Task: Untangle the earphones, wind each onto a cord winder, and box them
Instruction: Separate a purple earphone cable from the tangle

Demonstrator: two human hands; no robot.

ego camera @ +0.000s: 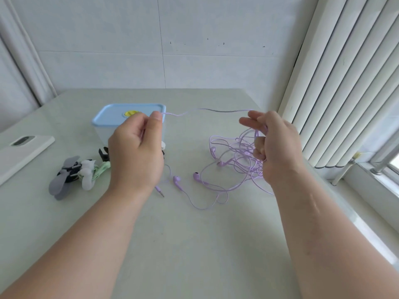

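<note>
Pale wall tiles and white blinds (345, 83) close in a light counter (194, 244) beside a window. The left fingers (156, 117) pinch a lilac cord (216, 110) between thumb and forefinger. The left hand (138, 152) is raised in front of the box (121, 117).

From that pinch the cord runs nearly level to the right fingers (250, 121). There it passes over two outstretched ones, while the lower fingers of the right hand (274, 147) curl round a bunch of the tangle (239, 156). Held apart like this, the hands seem to keep one strand taut so it can be traced and drawn out while the knot is held back.

The tangle hangs from that hand onto the counter near its right edge. Two earbuds (176, 179) and a plug (159, 190) lie loose toward the middle, so at least one end appears already free.

The box stands with its lid on toward the far left. The cord winders (75, 173) wait in a heap nearer the left edge, unused. A phone (23, 149) lies at that edge.
</note>
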